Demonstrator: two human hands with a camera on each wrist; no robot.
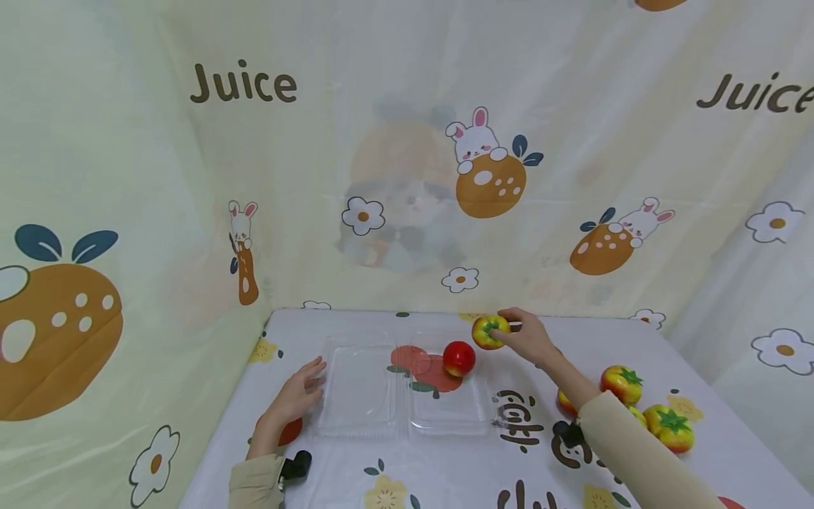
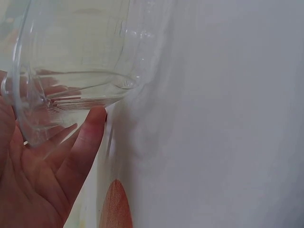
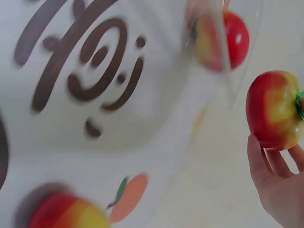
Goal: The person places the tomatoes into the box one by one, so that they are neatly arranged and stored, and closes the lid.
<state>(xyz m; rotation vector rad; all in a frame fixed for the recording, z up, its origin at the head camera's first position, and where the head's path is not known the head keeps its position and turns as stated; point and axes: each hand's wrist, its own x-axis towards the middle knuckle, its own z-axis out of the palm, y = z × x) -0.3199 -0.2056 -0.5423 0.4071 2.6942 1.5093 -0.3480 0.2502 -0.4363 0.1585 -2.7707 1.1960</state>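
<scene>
Right hand: right hand (image 1: 531, 338) grips a red-and-yellow tomato (image 1: 490, 331), fingers curled round it, above the far right corner of the clear clamshell container (image 1: 381, 417).
Left hand: left hand (image 1: 299, 394) lies with straight fingers against the container's left edge; the left wrist view shows fingertips (image 2: 92, 121) touching the clear wall, holding nothing.
Container: open, two clear halves side by side on the printed tablecloth (image 1: 445, 481); left half bare, right half holds a red tomato (image 1: 458, 358) towards its far side.
Spare fruit: more tomatoes (image 1: 622, 382) lie on the cloth to the right, near the right sleeve (image 1: 636, 452), well apart from the container.
Step in hand (judged): setting the held tomato into the right half.
Technique note: lower it beside the red tomato, not onto it; release only once it rests on the floor of the half.
Risk: thin plastic may slide or tip; the left hand should brace the edge.
</scene>
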